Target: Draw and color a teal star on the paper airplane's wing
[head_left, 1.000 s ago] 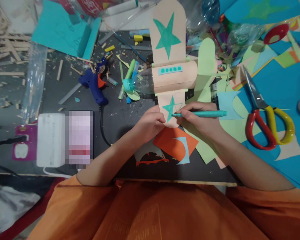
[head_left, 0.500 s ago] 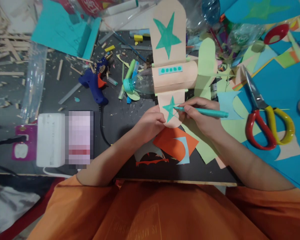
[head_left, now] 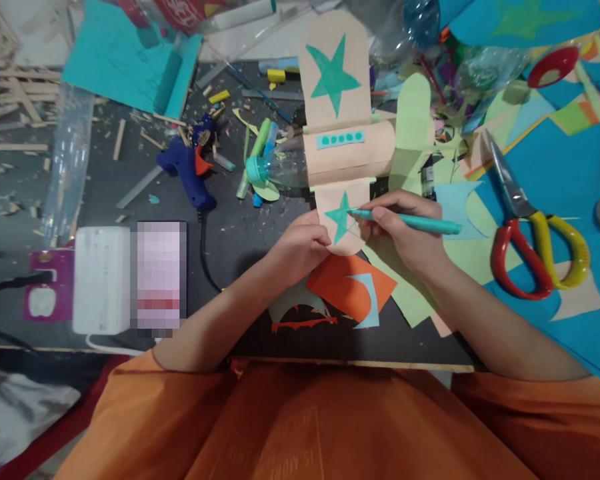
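Observation:
A model airplane [head_left: 350, 157] made from a clear plastic bottle wrapped in peach paper lies in front of me, its teal cap pointing left. Its far wing carries a green star [head_left: 333, 75], and a strip with several green dots [head_left: 341, 139] runs along the body. My left hand [head_left: 305, 245] pinches the edge of the near paper wing [head_left: 355, 241] between thumb and fingers. In my right hand [head_left: 405, 227] is a teal marker [head_left: 425, 223], its tip at the right side of the smaller green star [head_left: 341, 217] on that wing. Part of this star is only outlined.
Scissors [head_left: 525, 233] with red and yellow handles lie on blue paper at the right. A blue glue gun [head_left: 187, 170], a white power bank-like box [head_left: 103, 280] and a blurred phone [head_left: 159, 277] are at the left. Orange paper [head_left: 340, 280] and wood scraps [head_left: 27, 87] lie about.
The marker and my right hand have shifted slightly up and right at the star. The far wing has tipped a little toward me. My left hand stays put.

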The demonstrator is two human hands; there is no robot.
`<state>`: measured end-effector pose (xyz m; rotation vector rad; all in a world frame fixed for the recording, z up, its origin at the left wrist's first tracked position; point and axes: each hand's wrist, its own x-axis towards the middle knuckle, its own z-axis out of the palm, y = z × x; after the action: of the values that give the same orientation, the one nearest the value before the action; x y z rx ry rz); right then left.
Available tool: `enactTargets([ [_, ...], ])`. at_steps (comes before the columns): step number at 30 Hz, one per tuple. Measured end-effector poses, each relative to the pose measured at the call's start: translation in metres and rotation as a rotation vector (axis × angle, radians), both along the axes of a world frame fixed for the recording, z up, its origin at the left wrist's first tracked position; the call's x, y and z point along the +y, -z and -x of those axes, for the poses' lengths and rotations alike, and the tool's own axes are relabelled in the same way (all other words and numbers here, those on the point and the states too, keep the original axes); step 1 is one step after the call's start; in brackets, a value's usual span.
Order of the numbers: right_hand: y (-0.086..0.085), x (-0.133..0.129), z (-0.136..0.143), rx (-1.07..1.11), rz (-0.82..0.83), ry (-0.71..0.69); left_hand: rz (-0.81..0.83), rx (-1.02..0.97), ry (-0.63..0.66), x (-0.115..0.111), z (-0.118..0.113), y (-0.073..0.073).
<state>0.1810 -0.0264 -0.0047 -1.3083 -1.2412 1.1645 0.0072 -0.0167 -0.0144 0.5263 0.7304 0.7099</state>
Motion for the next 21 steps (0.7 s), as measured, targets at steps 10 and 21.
enactTargets([
  [10,-0.0028,-0.0006,0.0014,0.014,0.003,-0.04,0.013,-0.006,-0.01,0.0,-0.002,-0.0029],
  [21,-0.0044,-0.0007,-0.0005,0.024,0.012,-0.085,0.031,-0.023,-0.023,0.0004,-0.0015,-0.0021],
])
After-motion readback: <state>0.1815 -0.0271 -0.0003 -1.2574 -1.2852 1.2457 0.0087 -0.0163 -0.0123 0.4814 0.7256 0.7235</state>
